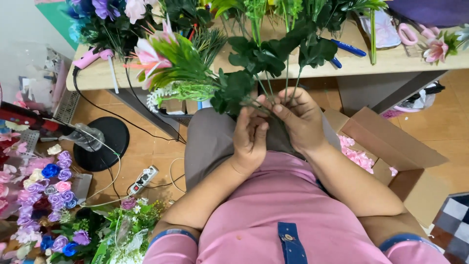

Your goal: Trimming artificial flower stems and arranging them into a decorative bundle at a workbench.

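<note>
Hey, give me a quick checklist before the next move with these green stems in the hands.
1. Left hand grips the green leafy stems: ok.
2. Right hand pinches the same stems from the other side: ok.
3. Pink flower spray bunched with the stems: cannot tell, the grip hides where they meet.
4. Pink glue gun resting on the wooden table, apart from both hands: ok.
5. Open cardboard box of pink petals beside the right arm: ok.
</note>
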